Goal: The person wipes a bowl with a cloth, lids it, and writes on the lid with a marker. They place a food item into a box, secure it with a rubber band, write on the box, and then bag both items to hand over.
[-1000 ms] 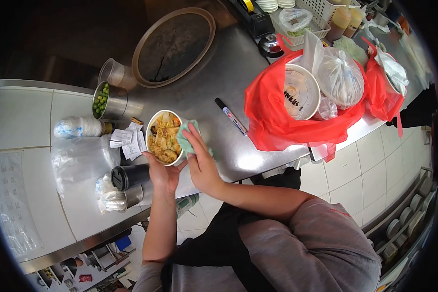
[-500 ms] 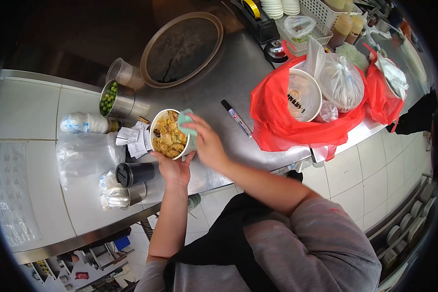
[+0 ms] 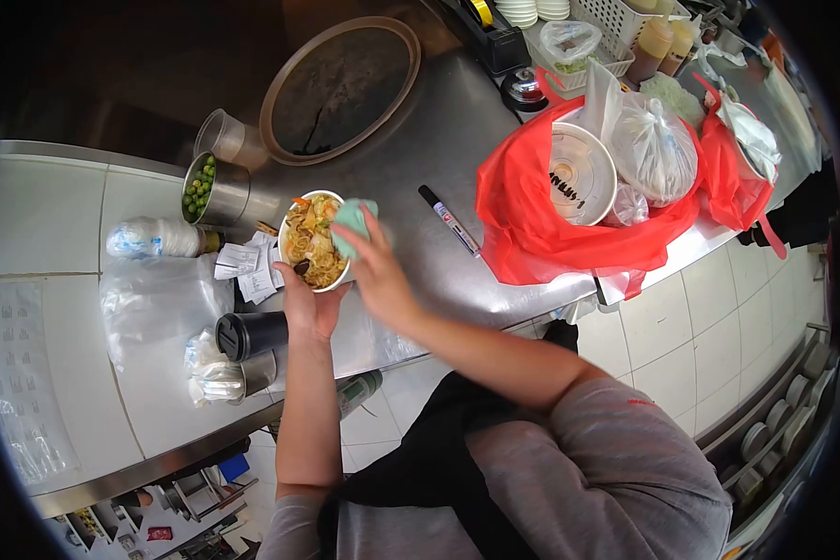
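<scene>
Wht bowl (image 3: 335,284) is rnd, its food (image 3: 312,245) yellow-brn w/ orange bits (image 3: 301,201).

The cloth (image 3: 354,222) is pale green, the bowl (image 3: 330,287) white

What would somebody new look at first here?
Probably the big red bag, right of the middle, with a round tub and a tied plastic bag in it. Next, the white bowl full of food, left of the middle: the left hand holds it, and the right hand has a pale green cloth at its rim. Farther back lies a large, dark, round tray.
</scene>
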`<state>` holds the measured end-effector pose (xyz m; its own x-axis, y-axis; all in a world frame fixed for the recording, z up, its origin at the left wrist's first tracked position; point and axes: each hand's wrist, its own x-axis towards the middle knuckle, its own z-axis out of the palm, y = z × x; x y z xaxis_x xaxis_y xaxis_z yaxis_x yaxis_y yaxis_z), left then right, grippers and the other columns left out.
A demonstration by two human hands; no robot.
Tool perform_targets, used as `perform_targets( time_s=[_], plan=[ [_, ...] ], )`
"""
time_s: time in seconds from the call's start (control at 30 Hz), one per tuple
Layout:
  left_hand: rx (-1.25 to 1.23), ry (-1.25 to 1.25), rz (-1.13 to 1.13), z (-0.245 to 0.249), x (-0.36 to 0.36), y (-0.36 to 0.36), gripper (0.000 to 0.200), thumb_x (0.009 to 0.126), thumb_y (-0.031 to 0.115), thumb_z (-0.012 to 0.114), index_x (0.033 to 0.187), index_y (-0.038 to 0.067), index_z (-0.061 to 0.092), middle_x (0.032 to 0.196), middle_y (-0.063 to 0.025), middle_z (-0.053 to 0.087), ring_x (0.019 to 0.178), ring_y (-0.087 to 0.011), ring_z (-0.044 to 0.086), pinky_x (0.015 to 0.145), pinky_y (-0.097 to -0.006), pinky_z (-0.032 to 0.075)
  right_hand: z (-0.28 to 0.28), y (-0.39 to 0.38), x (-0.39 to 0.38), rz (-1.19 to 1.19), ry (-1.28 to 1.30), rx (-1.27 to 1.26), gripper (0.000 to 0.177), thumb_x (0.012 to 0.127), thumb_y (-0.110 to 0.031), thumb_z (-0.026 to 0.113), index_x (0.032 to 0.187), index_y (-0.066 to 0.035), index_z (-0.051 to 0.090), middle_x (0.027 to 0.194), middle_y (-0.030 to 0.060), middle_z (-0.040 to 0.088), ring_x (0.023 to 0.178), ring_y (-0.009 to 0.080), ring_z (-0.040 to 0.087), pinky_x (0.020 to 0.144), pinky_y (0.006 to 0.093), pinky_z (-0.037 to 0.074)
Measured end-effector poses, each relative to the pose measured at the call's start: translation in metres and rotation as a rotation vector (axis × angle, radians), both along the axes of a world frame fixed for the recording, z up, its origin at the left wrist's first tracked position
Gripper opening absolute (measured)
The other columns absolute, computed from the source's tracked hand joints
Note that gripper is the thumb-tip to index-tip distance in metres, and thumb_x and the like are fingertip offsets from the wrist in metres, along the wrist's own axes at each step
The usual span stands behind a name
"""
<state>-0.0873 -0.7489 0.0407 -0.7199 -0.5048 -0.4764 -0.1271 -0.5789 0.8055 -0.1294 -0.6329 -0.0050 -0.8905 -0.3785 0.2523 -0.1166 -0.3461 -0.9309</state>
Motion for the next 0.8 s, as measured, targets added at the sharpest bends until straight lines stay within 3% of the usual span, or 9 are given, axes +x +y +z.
perform_targets(
  time_s=[0.1,0.2,0.3,0.33,0.4,0.47,0.63,0.7,0.8],
  plan=[
    [-0.052,0.088,0.024,-0.008,0.009,0.008,0.065,0.102,0.056,0.016,0.151,0.015,0.028,0.155,-0.0073,0.030,0.141,-0.0263,0.031,0.117,-0.0400,0.027,0.003,0.002,0.047,-0.138,0.085,0.157,0.041,0.100,-0.013,0.043,0.140,-0.005,0.047,0.153,0.0215,0.028,0.144,0.0346,0.025,0.116,0.0398,0.022],
    [-0.112,0.010,0.195,0.006,0.019,0.051,0.068,0.101,0.060,0.018,0.151,0.015,0.028,0.156,-0.0074,0.029,0.144,-0.0265,0.027,0.118,-0.0442,0.020,-0.001,0.004,0.038,-0.240,0.037,0.121,0.044,0.099,-0.023,0.046,0.141,-0.009,0.047,0.152,0.0227,0.032,0.141,0.0395,0.031,0.114,0.0436,0.026],
    [-0.161,-0.118,0.250,0.004,0.013,0.018,0.076,0.096,0.068,0.022,0.150,0.015,0.029,0.155,-0.0073,0.030,0.145,-0.0267,0.025,0.118,-0.0493,0.014,-0.009,0.009,-0.036,-0.046,0.034,0.065,0.054,0.104,-0.038,0.037,0.144,-0.002,0.040,0.151,0.0231,0.033,0.142,0.0326,0.030,0.116,0.0393,0.023],
    [-0.217,-0.110,0.234,0.001,0.011,-0.003,0.079,0.095,0.071,0.023,0.150,0.015,0.030,0.155,-0.0074,0.032,0.144,-0.0270,0.026,0.118,-0.0506,0.013,-0.012,0.003,-0.059,0.148,-0.160,-0.105,0.054,0.104,-0.041,0.036,0.141,-0.002,0.044,0.147,0.0230,0.039,0.138,0.0338,0.036,0.113,0.0381,0.027],
    [-0.117,0.014,0.107,-0.007,-0.002,-0.027,0.074,0.097,0.067,0.023,0.149,0.015,0.033,0.152,-0.0086,0.036,0.142,-0.0281,0.032,0.116,-0.0502,0.021,-0.022,-0.008,-0.072,0.340,-0.349,-0.278,0.055,0.104,-0.044,0.035,0.138,-0.002,0.047,0.142,0.0230,0.045,0.134,0.0350,0.042,0.111,0.0369,0.032],
    [-0.105,0.105,0.015,-0.017,-0.013,-0.034,0.067,0.102,0.057,0.019,0.149,0.010,0.030,0.149,-0.0099,0.039,0.138,-0.0289,0.037,0.115,-0.0483,0.028,-0.024,-0.014,-0.072,0.206,-0.356,0.015,0.062,0.104,-0.049,0.031,0.135,0.002,0.048,0.140,0.0210,0.048,0.133,0.0318,0.043,0.110,0.0335,0.032],
    [-0.053,0.159,0.009,-0.020,-0.012,-0.032,0.062,0.103,0.053,0.016,0.149,0.013,0.031,0.150,-0.0095,0.038,0.138,-0.0303,0.038,0.113,-0.0497,0.032,-0.034,-0.022,-0.005,0.037,-0.338,0.127,0.067,0.104,-0.050,0.031,0.146,0.001,0.031,0.140,0.0172,0.048,0.132,0.0250,0.043,0.110,0.0327,0.032],
    [-0.079,0.112,0.032,-0.015,-0.011,-0.027,0.062,0.103,0.053,0.016,0.149,0.014,0.031,0.150,-0.0095,0.038,0.138,-0.0306,0.038,0.112,-0.0504,0.034,-0.024,-0.023,0.027,-0.137,-0.400,-0.021,0.058,0.105,-0.042,0.035,0.145,-0.001,0.030,0.136,0.0170,0.050,0.127,0.0252,0.047,0.107,0.0345,0.036],
    [-0.102,0.091,-0.018,-0.017,-0.006,-0.033,0.062,0.103,0.053,0.016,0.149,0.014,0.031,0.149,-0.0094,0.040,0.137,-0.0306,0.040,0.110,-0.0513,0.036,-0.040,-0.021,0.039,-0.022,-0.477,-0.110,0.050,0.104,-0.030,0.040,0.144,-0.002,0.031,0.134,0.0170,0.050,0.122,0.0232,0.051,0.104,0.0344,0.038]
  ],
)
